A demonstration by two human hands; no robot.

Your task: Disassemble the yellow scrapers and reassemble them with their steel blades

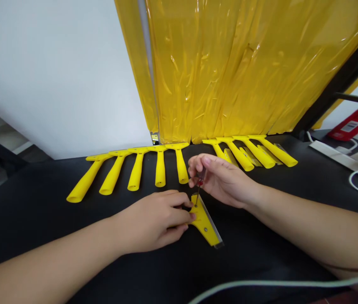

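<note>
A yellow scraper (203, 221) lies on the black table with its head turned to the right and a metal blade along the edge. My left hand (156, 221) is closed around its handle, which the fingers mostly hide. In my right hand (221, 179) is a small screwdriver (200, 182) with a reddish see-through handle, held upright between thumb and fingers. Its tip meets the upper of two screws on the scraper's head. The other screw (206, 229) sits lower on the head.
Several yellow scraper handles (135, 171) stand in a row at the back left. More yellow scraper handles (258, 152) lie at the back right, with flat blade pieces among them. A yellow plastic curtain (217, 71) hangs behind. A white cable (280, 283) crosses the front.
</note>
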